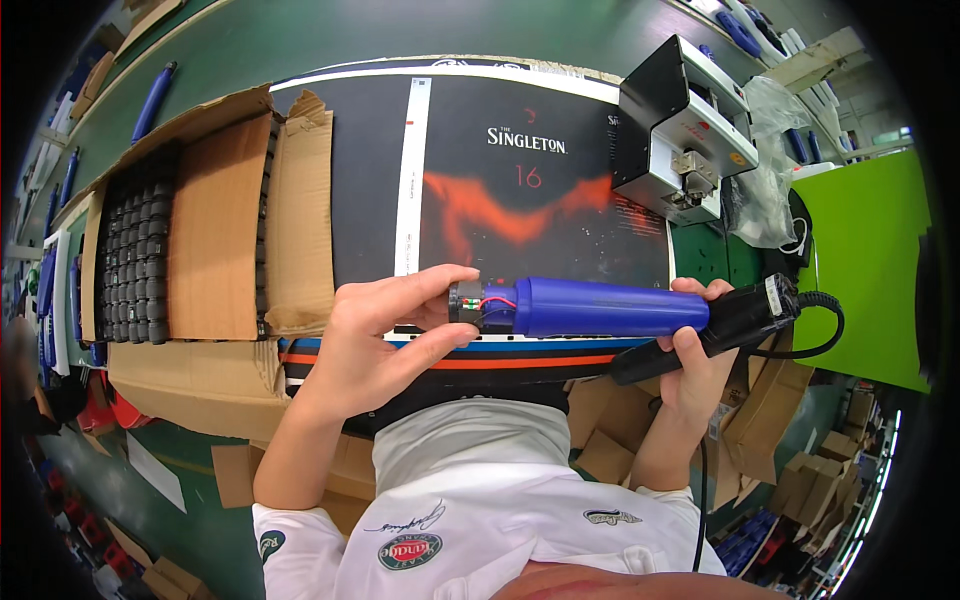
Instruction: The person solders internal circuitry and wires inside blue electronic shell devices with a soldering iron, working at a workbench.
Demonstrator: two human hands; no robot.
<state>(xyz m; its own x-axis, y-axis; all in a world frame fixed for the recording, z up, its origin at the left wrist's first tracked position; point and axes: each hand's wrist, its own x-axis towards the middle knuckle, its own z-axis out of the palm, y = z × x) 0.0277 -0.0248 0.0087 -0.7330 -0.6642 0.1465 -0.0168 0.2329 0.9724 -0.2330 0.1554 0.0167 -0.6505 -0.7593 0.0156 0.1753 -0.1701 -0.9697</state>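
Observation:
Held level in front of my torso is a blue tube [610, 307]. At its left end is a black end cap [464, 303] with a small green circuit piece; red and dark wires run between it and the tube. My left hand [370, 330] is closed on this cap, thumb below and fingers above. The fingers of my right hand [692, 375] wrap round the tube's right end. A black corded handheld tool [745, 315] also lies in that hand, slanting across under the tube; its exact kind I cannot make out.
A cardboard box [300, 220] at left holds rows of black caps [135, 260]. A printed black sheet [370, 180] covers the bench. At the far right stand a black-and-white bench machine [665, 140] and a clear plastic bag [770, 190]. A coiled cable [830, 325] trails right.

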